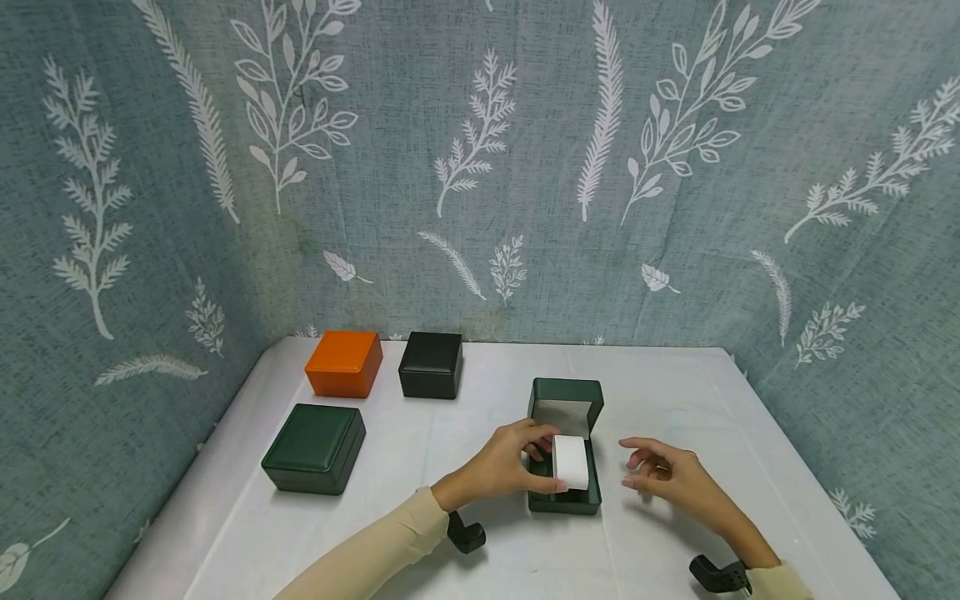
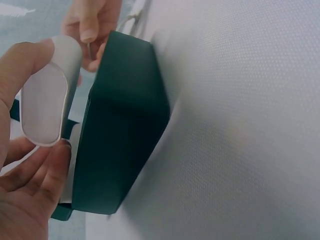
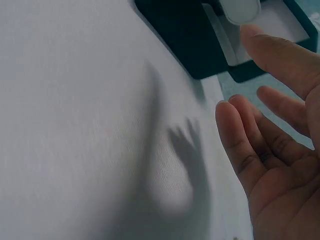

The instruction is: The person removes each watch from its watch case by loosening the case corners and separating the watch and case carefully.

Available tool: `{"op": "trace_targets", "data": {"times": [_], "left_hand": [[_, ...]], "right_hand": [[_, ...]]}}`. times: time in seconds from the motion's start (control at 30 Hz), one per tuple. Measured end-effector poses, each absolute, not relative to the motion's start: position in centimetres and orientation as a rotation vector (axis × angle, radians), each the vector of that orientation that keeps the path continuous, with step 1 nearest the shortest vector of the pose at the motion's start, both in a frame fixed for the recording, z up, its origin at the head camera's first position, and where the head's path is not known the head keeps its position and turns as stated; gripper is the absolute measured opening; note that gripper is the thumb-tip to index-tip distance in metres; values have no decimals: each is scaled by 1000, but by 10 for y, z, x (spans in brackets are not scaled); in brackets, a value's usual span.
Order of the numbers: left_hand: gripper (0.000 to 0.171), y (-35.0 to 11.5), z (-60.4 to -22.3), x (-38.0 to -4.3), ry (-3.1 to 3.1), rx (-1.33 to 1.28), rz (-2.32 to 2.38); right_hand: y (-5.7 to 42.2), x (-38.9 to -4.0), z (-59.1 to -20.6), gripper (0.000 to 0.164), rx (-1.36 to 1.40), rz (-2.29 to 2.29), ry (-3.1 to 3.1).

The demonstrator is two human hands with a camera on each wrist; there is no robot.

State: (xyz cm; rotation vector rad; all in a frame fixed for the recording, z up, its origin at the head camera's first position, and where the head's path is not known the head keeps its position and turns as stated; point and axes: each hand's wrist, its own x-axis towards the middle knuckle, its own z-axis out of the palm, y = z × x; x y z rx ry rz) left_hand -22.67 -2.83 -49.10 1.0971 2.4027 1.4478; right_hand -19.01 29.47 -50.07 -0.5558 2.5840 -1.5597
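A small dark green box (image 1: 585, 503) stands with its lid (image 1: 567, 390) raised on the right half of the table, showing a pale lining. My left hand (image 1: 504, 463) pinches a white watch cushion (image 1: 571, 463) between thumb and fingers, over the box's opening. In the left wrist view the cushion (image 2: 44, 106) shows a flat, rounded end, tilted above the box wall. To the right of the box, my right hand (image 1: 670, 477) hovers with loosely bent fingers and holds nothing. The right wrist view shows its fingertips (image 3: 231, 120) apart from the box.
On the left side of the white-covered table (image 1: 480, 533) sit three closed boxes: an orange one (image 1: 342, 363), a black one (image 1: 431, 365) and a larger green one (image 1: 313, 448). A leaf-patterned cloth (image 1: 405, 167) hangs behind and along both sides.
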Motion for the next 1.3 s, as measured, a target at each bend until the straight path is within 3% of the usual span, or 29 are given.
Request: {"op": "trace_targets", "data": {"times": [1.3], "left_hand": [[67, -27, -492, -227, 2503, 1175, 1363]], "right_hand": [[259, -194, -516, 57, -655, -1491, 2459]]}}
